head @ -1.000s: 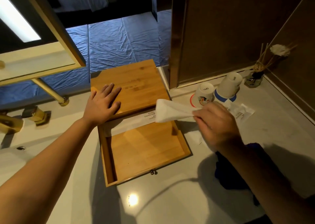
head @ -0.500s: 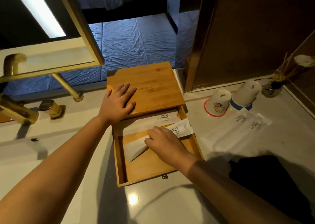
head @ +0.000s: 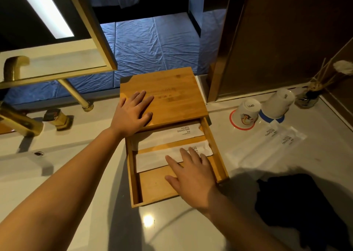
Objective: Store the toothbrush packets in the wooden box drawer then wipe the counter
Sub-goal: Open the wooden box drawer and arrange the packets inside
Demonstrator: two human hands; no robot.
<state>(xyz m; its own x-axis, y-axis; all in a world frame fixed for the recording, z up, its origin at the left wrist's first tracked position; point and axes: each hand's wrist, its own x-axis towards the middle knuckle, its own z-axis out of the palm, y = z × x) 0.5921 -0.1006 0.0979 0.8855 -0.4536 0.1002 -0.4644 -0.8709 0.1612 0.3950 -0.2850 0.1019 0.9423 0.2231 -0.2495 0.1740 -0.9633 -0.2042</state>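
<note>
Far left: a gold tap is seen over the basin, not involved. The left hand is laid flat on the lid of the wooden box, fingers straight and spread, nothing gripped; the box appears to be steadied by it. Below the lid, the drawer is pulled out toward the viewer. 2 toothbrush packets are seen inside: the rear packet partly tucked under the lid edge, the front packet lying across the drawer floor. The right hand is spread over the front packet's right end, fingers straight, resting on or just above it; contact cannot be told for certain, nothing is pinched. Further right on the counter, 2 more clear packets are left outside, near 2 upturned cups. A dark cloth is lying at the right, untouched, beside a reed diffuser in the corner.

Judgement: storing is about half done; wiping not started.

Risks: the front packet's right end is riding up at the drawer's side wall, so it could be caught or creased when the drawer is shut. The clear packets could be missed against the pale counter. Cups could be knocked when those are reached for.
</note>
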